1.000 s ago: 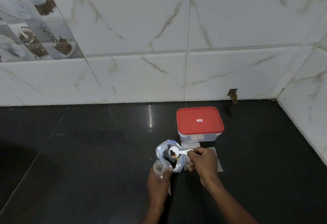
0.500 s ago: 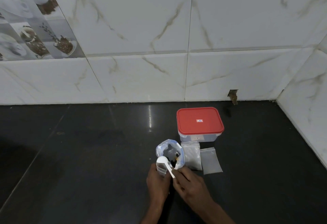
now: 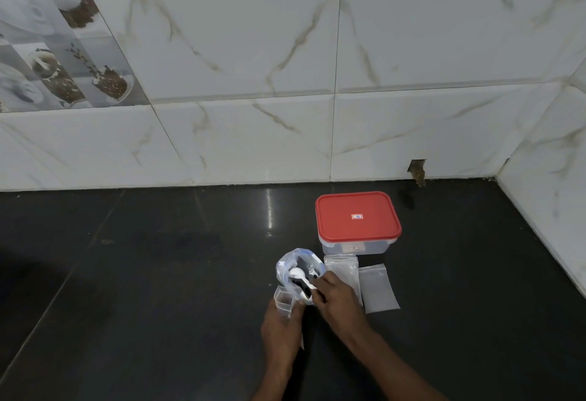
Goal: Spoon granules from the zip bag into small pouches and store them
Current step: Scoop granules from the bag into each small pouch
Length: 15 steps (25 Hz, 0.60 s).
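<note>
An open clear zip bag (image 3: 287,266) with dark granules inside stands on the black counter. My right hand (image 3: 337,300) grips a white plastic spoon (image 3: 298,273) by its handle, the bowl inside the bag's mouth. My left hand (image 3: 280,329) holds a small clear pouch (image 3: 283,300) open and upright, just left of and below the bag. Two flat small pouches lie to the right: one (image 3: 344,269) partly hidden by my right hand, the other (image 3: 379,288) beside it.
A clear box with a shut red lid (image 3: 358,216) stands right behind the pouches. The tiled wall (image 3: 285,134) runs along the back and turns at the right corner. Black counter (image 3: 142,273) stretches to the left.
The spoon went from the zip bag to over the small pouch, then back into the zip bag's mouth. My left hand kept the pouch in place.
</note>
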Available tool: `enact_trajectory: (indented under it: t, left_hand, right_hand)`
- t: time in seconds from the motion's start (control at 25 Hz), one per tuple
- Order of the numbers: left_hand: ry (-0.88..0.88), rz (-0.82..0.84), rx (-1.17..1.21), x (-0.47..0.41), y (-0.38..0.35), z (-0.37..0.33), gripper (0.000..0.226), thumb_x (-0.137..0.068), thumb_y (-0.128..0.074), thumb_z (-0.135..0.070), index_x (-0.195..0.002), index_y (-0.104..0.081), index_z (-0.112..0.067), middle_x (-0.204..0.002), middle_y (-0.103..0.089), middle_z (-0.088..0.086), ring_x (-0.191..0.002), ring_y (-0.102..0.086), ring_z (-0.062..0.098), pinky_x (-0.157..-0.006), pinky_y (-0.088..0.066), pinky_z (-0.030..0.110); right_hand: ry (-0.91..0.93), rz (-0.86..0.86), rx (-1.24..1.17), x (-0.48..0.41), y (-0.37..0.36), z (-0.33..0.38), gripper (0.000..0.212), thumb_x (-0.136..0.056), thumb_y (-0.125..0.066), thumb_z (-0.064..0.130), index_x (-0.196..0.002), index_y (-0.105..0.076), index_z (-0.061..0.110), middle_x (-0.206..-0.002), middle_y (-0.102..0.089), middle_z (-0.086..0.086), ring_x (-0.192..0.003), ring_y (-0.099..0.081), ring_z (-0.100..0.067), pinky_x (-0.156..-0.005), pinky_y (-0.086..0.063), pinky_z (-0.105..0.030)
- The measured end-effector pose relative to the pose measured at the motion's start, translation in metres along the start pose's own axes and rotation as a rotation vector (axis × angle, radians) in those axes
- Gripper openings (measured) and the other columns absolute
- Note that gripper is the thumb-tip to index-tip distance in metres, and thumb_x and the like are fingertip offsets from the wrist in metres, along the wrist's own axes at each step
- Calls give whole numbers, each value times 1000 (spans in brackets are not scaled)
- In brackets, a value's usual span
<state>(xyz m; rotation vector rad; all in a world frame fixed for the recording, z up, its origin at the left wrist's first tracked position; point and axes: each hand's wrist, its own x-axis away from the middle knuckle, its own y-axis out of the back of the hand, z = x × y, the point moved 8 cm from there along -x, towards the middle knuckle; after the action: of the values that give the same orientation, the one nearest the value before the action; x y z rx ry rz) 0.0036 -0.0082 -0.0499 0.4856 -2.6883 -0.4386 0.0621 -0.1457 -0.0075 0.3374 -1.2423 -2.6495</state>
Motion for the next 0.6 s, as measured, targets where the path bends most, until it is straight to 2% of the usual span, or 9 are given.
enact_trajectory:
  t: [0.12, 0.28, 0.36, 0.48, 0.56, 0.6]
  left_hand:
    - [3, -9, 62, 3, -1, -4, 8, -92, -64, -27, -97, -71, -28, -88, -76, -10, -85, -71, 5, -74, -52, 27]
    - [65, -15, 153, 0, -5, 6, 10, -92, -66, -27, -100, -72, -24, -91, -76, -5, -88, -73, 19, -79, -60, 40]
    - [88, -17, 207, 1, -7, 8, 12, -92, -67, -23, -102, -72, -20, -92, -77, -3, -89, -74, 18, -80, -59, 38]
    - [104, -20, 279, 3, -9, 5, 10, -93, -67, -15, -101, -72, -14, -91, -78, 2, -88, -75, 17, -80, -57, 36]
    - [101, -10, 286, 3, -11, 4, 10, -93, -66, -14, -101, -73, -15, -91, -79, 2, -89, -75, 19, -83, -58, 40]
    - [107, -9, 283, 4, -11, 4, 10, -93, -66, -14, -100, -73, -15, -91, -79, 2, -89, -75, 19, -84, -57, 41]
  right_hand:
    - [143, 138, 207, -3, -11, 0, 29, -92, -50, 16, -117, -65, 13, -109, -61, -4, -91, -64, -20, -73, -52, -30]
    - [181, 136, 269, -4, 2, -6, 24, -83, -59, 14, -106, -69, 17, -94, -62, -4, -77, -64, -20, -56, -49, -31]
    - [65, 143, 222, -9, 12, -8, 17, -84, -55, 19, -92, -69, 15, -88, -61, -4, -76, -61, -20, -59, -43, -29]
    - [-193, 124, 52, -12, 15, -16, 21, -76, -56, 19, -57, -54, 11, -56, -51, -1, -55, -48, -12, -50, -32, -27]
    - [-377, 61, -137, -10, 16, -25, 25, -74, -62, 16, -54, -55, 3, -49, -55, -10, -45, -48, -12, -45, -39, -33]
    - [-475, 22, -274, -7, 17, -31, 25, -75, -64, 13, -56, -58, -2, -50, -59, -15, -41, -51, -14, -41, -41, -32]
